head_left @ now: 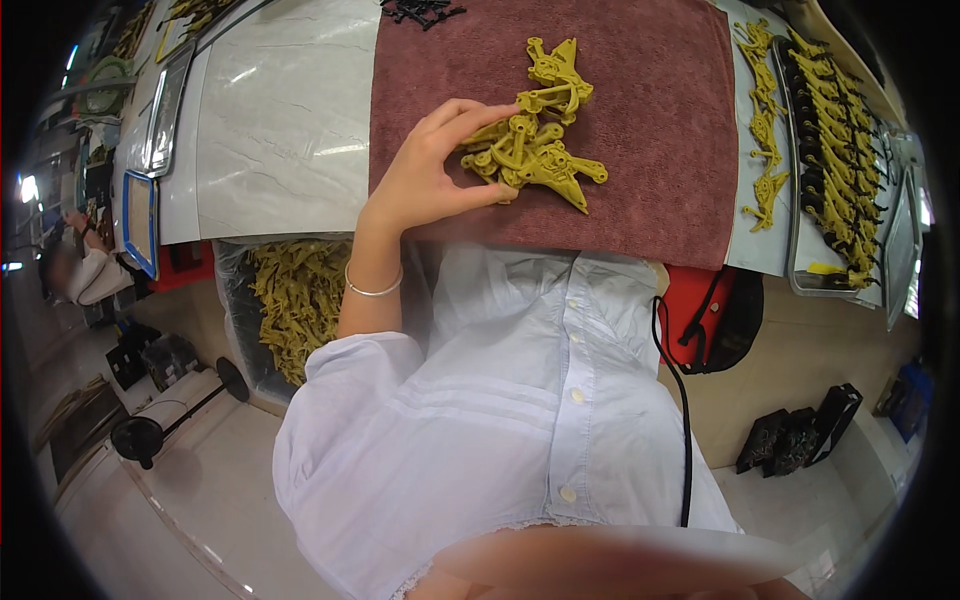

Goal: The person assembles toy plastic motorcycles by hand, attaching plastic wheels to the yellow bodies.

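Counter: broad, pale, grey-veined and glossy, running across the upper view. Below it, the wearer's pale shirt, buttoned and pleated, fills the middle. A maroon cloth, low-piled like towelling, covers the counter's central stretch. Under the counter at left, a plastic-lined bin is heaped with yellow-green pieces. At far right, a metal tray carries rows of similar pieces set with black parts; between tray and cloth, a string of yellow-green pieces lies lengthwise. The left hand reaches in over the cloth's near left portion, its fingers spread wide around a yellow-green cluster; thumb and index tip touch opposite sides, but I cannot tell how firmly. The hand hides the cluster's left edge. Right hand's fingers: state cannot be told. Cluster looks tangled, matt and plastic-like: slim arms, rounded ring ends, pointed wing-like tips, several members overlapping. A smaller group of the same colour lies just beyond, abutting it. Smallest noted: black slender pieces piled at the cloth's far left corner, and a thin silvery bangle on the left wrist.
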